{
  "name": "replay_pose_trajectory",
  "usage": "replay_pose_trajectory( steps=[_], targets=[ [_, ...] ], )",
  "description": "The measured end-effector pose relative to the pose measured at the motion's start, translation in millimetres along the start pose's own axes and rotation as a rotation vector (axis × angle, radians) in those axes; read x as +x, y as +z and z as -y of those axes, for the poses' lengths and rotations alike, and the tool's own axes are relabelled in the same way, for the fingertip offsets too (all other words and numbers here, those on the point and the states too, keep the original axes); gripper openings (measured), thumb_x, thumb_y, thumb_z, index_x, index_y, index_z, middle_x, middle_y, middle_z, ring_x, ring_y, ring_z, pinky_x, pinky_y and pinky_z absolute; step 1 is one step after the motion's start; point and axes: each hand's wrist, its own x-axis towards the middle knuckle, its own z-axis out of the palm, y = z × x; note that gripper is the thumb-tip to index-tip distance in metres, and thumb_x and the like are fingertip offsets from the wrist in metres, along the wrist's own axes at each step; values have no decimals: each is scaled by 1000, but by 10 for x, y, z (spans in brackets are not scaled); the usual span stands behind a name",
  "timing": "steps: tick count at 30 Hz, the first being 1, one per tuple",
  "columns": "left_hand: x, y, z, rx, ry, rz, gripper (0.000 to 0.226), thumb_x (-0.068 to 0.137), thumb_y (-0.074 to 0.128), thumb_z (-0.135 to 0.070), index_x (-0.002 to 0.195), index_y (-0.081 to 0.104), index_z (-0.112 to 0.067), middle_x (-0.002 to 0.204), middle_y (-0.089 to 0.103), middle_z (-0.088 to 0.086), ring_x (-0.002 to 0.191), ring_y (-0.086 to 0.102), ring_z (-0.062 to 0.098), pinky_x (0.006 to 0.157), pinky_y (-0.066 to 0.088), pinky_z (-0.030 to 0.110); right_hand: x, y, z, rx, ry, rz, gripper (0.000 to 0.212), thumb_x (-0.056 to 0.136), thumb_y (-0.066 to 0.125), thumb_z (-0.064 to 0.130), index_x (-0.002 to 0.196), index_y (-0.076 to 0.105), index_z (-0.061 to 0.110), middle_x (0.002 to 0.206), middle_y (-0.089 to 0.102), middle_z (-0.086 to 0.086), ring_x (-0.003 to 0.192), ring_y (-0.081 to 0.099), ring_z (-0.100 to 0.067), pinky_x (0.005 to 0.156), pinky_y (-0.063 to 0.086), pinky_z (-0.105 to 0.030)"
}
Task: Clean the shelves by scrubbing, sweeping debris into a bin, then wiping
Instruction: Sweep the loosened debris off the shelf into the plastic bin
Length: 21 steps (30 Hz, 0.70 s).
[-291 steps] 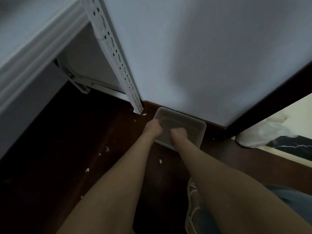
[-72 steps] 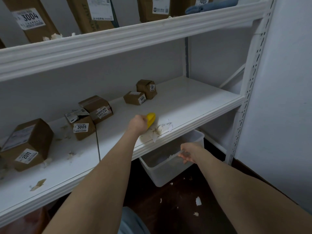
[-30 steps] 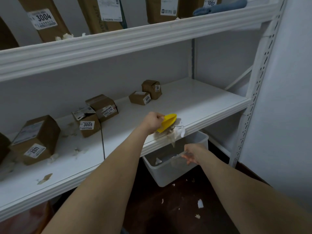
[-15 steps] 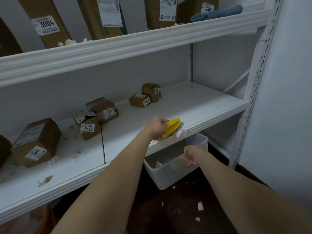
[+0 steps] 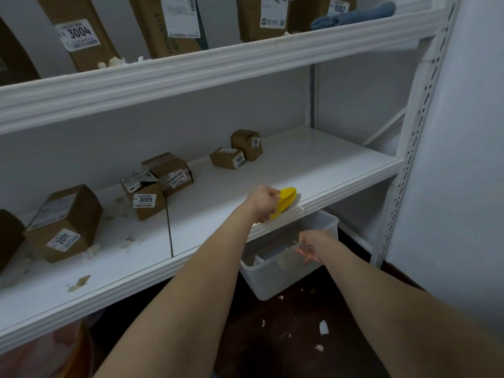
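Note:
My left hand (image 5: 263, 201) grips a yellow brush (image 5: 285, 201) at the front edge of the white middle shelf (image 5: 321, 170). Just below that edge, my right hand (image 5: 313, 242) holds the near rim of a translucent plastic bin (image 5: 275, 279), which is tilted up under the shelf. A few paper scraps lie inside the bin. More torn paper debris (image 5: 126, 240) is scattered over the left part of the shelf.
Several brown labelled boxes stand on the middle shelf, among them 3005 (image 5: 143, 199), 2011 (image 5: 64, 222) and 3004 (image 5: 227, 158). A blue cloth (image 5: 354, 15) lies on the upper shelf beside taller boxes. Paper bits (image 5: 323, 327) litter the dark floor. A white upright (image 5: 409, 137) and wall close the right side.
The pile of scraps at the shelf edge has gone over the edge, toward the bin. My left hand swept the brush toward the edge; my right hand keeps the bin under it.

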Motion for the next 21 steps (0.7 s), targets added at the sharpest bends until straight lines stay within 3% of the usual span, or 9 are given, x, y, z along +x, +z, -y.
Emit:
replay_pose_trajectory(
  steps=[4, 6, 8, 10, 13, 15, 17, 19, 21],
  targets=[
    [8, -21, 52, -61, 40, -106, 36, 102, 37, -21, 134, 51, -12, 77, 56, 9, 57, 50, 20, 42, 42, 19, -81, -42, 21, -32, -27, -23, 41, 89, 47, -6, 130, 41, -12, 83, 55, -37, 53, 54, -33, 24, 40, -23],
    [63, -72, 151, -42, 32, -222, 36, 100, 39, -22, 130, 55, -11, 102, 64, 22, 85, 63, 38, 67, 54, 36, -173, -57, 28, -65, -38, -24, 40, 90, 46, -6, 130, 41, -13, 100, 56, -41, 52, 58, -36, 23, 38, -23],
    [84, -99, 226, -2, -18, -269, 36, 99, 39, -23, 128, 57, -12, 116, 62, 25, 105, 59, 44, 84, 51, 45, -240, -56, 34, -52, -32, -25, 39, 91, 46, -6, 129, 41, -13, 81, 56, -35, 56, 64, -37, 23, 38, -24],
    [56, -63, 219, -16, -15, -237, 36, 100, 38, -22, 129, 57, -11, 107, 64, 20, 86, 62, 41, 68, 53, 41, -251, -61, 48, -35, -16, -13, 39, 91, 47, -6, 129, 42, -13, 66, 49, -26, 53, 66, -35, 23, 39, -25],
    [-8, 15, 140, -55, 1, -135, 37, 101, 36, -21, 134, 51, -13, 79, 53, 12, 51, 44, 22, 43, 37, 23, -181, -45, 54, -94, 3, 3, 32, 90, 47, -4, 121, 45, -13, 74, 55, -33, 59, 66, -34, 23, 39, -28],
    [-45, 37, 81, -60, 9, -60, 38, 102, 36, -21, 137, 48, -15, 69, 47, 5, 50, 39, 16, 39, 34, 18, -138, -32, 39, -125, 14, 0, 34, 90, 47, -3, 122, 44, -14, 83, 56, -37, 58, 62, -36, 22, 38, -27],
    [-71, 18, 48, -48, 31, -50, 37, 102, 37, -21, 136, 49, -14, 70, 49, 4, 50, 40, 14, 38, 34, 17, -113, -27, 34, -110, 13, 8, 36, 91, 47, -3, 125, 42, -14, 78, 54, -33, 53, 62, -37, 22, 38, -25],
    [-50, -39, 74, -88, 52, -144, 36, 102, 37, -20, 133, 51, -10, 81, 57, 11, 54, 49, 18, 43, 40, 24, -140, -40, 47, -98, 19, 17, 32, 91, 48, -2, 122, 44, -13, 81, 55, -37, 84, 68, -42, 23, 40, -25],
    [2, -126, 151, -112, 16, -275, 37, 101, 36, -18, 131, 53, -6, 100, 64, 22, 78, 63, 37, 60, 52, 41, -164, -65, 42, -116, 16, 3, 39, 92, 49, -2, 128, 41, -14, 96, 55, -43, 99, 64, -43, 26, 42, -25]
  ],
)
